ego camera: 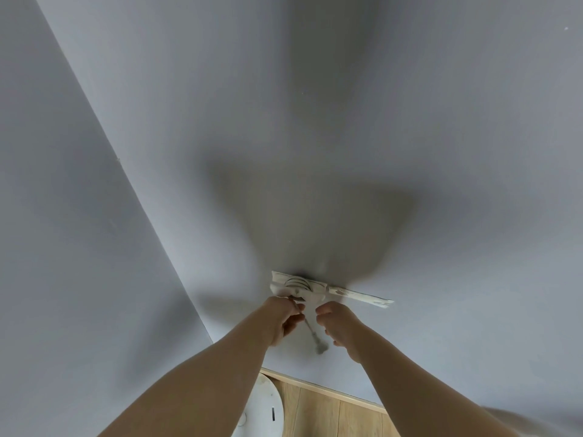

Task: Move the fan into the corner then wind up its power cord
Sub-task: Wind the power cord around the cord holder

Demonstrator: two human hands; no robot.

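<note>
The white fan (307, 288) stands close to the wall corner; I look down on its head edge-on, with the flat guard reaching right. Its round white base (263, 405) rests on the floor below. A grey power cord (310, 329) hangs between my hands and ends in a blurred plug (321, 347). My left hand (284, 320) is closed around the cord's upper part, just under the fan head. My right hand (337, 326) has its fingers curled beside the fan's white neck; whether it holds anything is hidden.
Two pale grey walls meet in a corner line (126, 171) to the left of the fan. A wooden skirting board (325, 389) and light wood floor (331, 417) show at the bottom. My shadow falls on the wall above the fan.
</note>
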